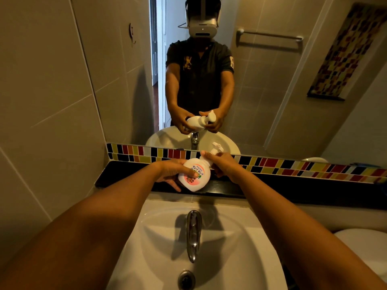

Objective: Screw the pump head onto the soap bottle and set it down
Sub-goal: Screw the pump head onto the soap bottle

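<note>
A white soap bottle [199, 176] with a pink and orange label is held tilted above the black ledge [125, 174], its neck pointing to the upper right. My left hand [170, 171] wraps around the bottle's body. The white pump head [215, 149] sits at the bottle's neck, nozzle pointing up and right. My right hand [225, 164] grips the collar of the pump head, fingers closed around it. The joint between collar and neck is hidden by my fingers.
A white washbasin [240, 248] with a chrome tap [193, 233] and a drain [186, 280] lies below my arms. A strip of coloured tiles [293, 166] and a mirror [261, 91] back the ledge. A white toilet lid [366, 248] is at the right.
</note>
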`<action>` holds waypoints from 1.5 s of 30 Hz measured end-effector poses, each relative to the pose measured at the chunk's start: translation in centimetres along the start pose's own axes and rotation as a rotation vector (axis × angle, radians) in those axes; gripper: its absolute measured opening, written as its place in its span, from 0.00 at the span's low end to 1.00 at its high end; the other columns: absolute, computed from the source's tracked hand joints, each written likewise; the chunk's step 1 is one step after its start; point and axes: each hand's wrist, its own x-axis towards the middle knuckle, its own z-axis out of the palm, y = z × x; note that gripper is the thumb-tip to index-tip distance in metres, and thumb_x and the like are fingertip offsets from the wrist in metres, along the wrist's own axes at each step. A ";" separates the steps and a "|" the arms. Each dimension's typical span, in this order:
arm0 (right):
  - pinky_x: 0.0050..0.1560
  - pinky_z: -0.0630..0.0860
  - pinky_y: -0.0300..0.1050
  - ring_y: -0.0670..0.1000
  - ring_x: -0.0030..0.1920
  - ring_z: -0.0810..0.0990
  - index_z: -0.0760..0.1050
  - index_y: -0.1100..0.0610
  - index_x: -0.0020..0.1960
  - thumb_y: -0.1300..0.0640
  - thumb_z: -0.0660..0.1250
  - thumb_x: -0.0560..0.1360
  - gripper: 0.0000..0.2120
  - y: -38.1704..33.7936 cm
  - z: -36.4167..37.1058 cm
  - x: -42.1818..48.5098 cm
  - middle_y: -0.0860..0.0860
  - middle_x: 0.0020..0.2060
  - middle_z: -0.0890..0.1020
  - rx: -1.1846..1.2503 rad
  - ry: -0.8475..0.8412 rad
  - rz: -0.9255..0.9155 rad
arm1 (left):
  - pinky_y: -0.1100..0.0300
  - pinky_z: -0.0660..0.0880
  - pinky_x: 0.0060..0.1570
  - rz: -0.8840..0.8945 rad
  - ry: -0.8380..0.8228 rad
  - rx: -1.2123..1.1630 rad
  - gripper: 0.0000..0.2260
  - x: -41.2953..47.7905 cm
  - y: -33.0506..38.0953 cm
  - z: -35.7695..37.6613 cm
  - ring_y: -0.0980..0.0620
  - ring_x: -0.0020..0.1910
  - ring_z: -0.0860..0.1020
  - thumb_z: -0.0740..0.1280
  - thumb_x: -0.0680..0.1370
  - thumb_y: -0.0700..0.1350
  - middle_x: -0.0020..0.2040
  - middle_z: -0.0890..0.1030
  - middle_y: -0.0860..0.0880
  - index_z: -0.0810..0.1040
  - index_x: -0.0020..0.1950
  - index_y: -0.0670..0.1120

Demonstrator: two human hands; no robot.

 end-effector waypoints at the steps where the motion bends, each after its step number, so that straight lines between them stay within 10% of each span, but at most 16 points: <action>1: 0.46 0.76 0.49 0.55 0.42 0.76 0.75 0.53 0.49 0.34 0.66 0.71 0.22 -0.1 0.1 0.0 0.56 0.42 0.80 -0.028 -0.011 0.003 | 0.41 0.80 0.55 0.001 0.003 -0.002 0.22 0.0 0.0 0.0 0.42 0.57 0.80 0.74 0.72 0.45 0.57 0.81 0.43 0.73 0.64 0.52; 10: 0.34 0.72 0.40 0.49 0.35 0.72 0.72 0.58 0.60 0.55 0.66 0.76 0.14 0.1 -1.0 -0.2 0.58 0.45 0.76 0.301 -0.203 0.064 | 0.41 0.80 0.54 0.014 0.036 0.009 0.24 0.1 0.3 -0.3 0.44 0.55 0.81 0.75 0.71 0.45 0.56 0.81 0.44 0.72 0.65 0.51; 17: 0.32 0.72 0.40 0.49 0.31 0.73 0.75 0.60 0.58 0.34 0.70 0.67 0.33 0.6 -0.4 -0.2 0.54 0.36 0.79 0.192 -0.180 0.112 | 0.42 0.81 0.53 0.040 0.032 0.058 0.25 0.0 0.3 0.1 0.44 0.55 0.81 0.75 0.71 0.45 0.56 0.81 0.45 0.72 0.66 0.53; 25: 0.41 0.76 0.43 0.50 0.37 0.74 0.73 0.53 0.62 0.54 0.66 0.76 0.14 0.4 -0.9 -0.4 0.58 0.48 0.77 0.385 -0.240 0.050 | 0.44 0.81 0.52 0.065 0.061 0.051 0.24 -0.3 0.3 -0.3 0.44 0.55 0.81 0.75 0.71 0.45 0.57 0.81 0.44 0.72 0.65 0.51; 33: 0.36 0.77 0.44 0.50 0.32 0.75 0.76 0.59 0.57 0.36 0.69 0.69 0.29 -0.2 -0.3 -0.4 0.57 0.39 0.79 0.196 -0.190 0.071 | 0.45 0.82 0.51 0.058 0.075 0.080 0.24 -0.1 0.3 -0.2 0.44 0.55 0.81 0.76 0.70 0.46 0.56 0.82 0.45 0.72 0.64 0.53; 40: 0.41 0.79 0.45 0.51 0.38 0.79 0.71 0.57 0.63 0.55 0.68 0.75 0.18 -0.3 -0.9 -0.6 0.58 0.45 0.79 0.283 -0.267 0.067 | 0.46 0.82 0.51 0.065 0.105 0.081 0.26 -0.2 0.0 -0.8 0.45 0.55 0.81 0.76 0.70 0.46 0.56 0.81 0.46 0.71 0.65 0.52; 45: 0.39 0.78 0.44 0.51 0.34 0.78 0.76 0.60 0.58 0.43 0.70 0.73 0.23 -0.4 -0.4 -0.5 0.58 0.40 0.81 0.234 -0.174 0.076 | 0.44 0.81 0.53 0.067 0.107 0.110 0.25 -0.1 0.4 -0.4 0.45 0.55 0.81 0.77 0.70 0.46 0.55 0.82 0.46 0.72 0.64 0.53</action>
